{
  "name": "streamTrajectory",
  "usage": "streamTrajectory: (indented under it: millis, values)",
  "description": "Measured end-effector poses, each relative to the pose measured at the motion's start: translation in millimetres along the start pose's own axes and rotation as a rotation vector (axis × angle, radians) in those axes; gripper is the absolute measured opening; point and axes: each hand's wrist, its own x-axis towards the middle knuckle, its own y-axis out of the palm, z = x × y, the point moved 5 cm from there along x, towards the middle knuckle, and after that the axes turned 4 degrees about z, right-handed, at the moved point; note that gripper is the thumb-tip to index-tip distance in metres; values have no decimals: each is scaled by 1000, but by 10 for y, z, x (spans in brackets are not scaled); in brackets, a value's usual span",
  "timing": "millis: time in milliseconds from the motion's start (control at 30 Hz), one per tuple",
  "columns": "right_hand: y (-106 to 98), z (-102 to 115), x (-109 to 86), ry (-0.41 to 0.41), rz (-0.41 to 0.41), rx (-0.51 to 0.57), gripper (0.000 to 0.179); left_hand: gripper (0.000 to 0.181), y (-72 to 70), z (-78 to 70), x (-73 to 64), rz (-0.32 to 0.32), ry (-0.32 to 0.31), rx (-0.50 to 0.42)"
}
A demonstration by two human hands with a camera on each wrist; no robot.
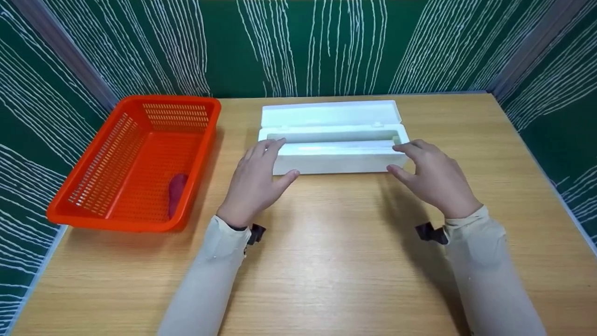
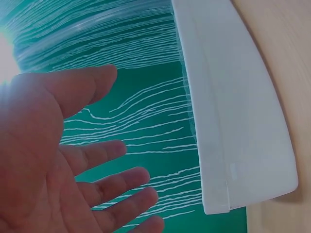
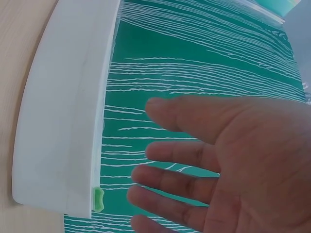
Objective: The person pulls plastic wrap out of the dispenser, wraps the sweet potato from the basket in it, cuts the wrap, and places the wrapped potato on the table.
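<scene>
A long white box (image 1: 338, 163) lies on the table with its hinged lid (image 1: 331, 113) raised toward the back. Inside it is a pale, shiny roll (image 1: 338, 148), which looks like cling film. My left hand (image 1: 256, 177) is at the box's left end, fingers spread and thumb apart, holding nothing. At the right end my right hand (image 1: 436, 177) is held likewise, its fingertips overlapping the corner in the head view. Both wrist views show a gap between the fingers and the box. A small green piece (image 3: 98, 199) shows at the box's rim in the right wrist view.
An orange plastic basket (image 1: 133, 226) with slotted walls stands on the left of the wooden table (image 1: 326, 261). Within it, a dark red object (image 1: 177, 193) leans by the right wall. Green panels with white wavy lines (image 1: 298, 51) border the table behind and at the sides.
</scene>
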Motion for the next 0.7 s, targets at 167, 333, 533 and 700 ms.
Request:
streamTrajectory:
  millis: [167,333,533,700]
  values:
    - [10,-9,41,-4,-61,19,44,72,15,-8,14,23,-8,1]
    - [23,-44,149,-25,-173,63,31,73,38,12,12,46,-18,3]
    - [46,-133,322,-47,-250,108,24,76,44,32,18,79,-37,3]
    - [168,-237,442,-24,-217,141,26,76,52,71,18,97,-55,3]
